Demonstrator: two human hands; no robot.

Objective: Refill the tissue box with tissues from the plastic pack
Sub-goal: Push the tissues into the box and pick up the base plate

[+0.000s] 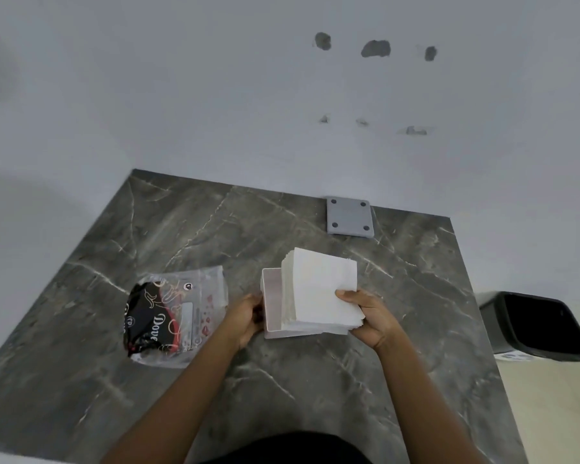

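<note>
At the left of the dark marble-patterned desk (188, 222), the plastic pack (176, 316) is lying flat and looking emptied, its clear and black printed film crumpled and well apart from the wall. Just to its right the left hand (245, 319) is bracing the near left side of the white tissue box (271, 304), its fingers (256, 304) curling closed against the box wall. The box is sitting open-topped near the middle of the desk, and the stack of white tissues (322, 289) is resting partly inside it, tilted, with its far end rising above the rim. The right hand (369, 319) is gripping the near right corner of the stack, thumb on top and fingers clamped beneath. The step in hand appears to be loading the stack into the box; the next move is probably calling for levelling the stack and pressing it down evenly so the edges are clearing the walls, while the left hand is keeping the box from sliding. Behind the box, at the far edge of the desk, a grey square plate (349, 217) with four holes is lying against the pale wall (215, 95), which is showing patched marks. At the far right, a black bin (543, 324) is standing on the light floor beside the desk.
</note>
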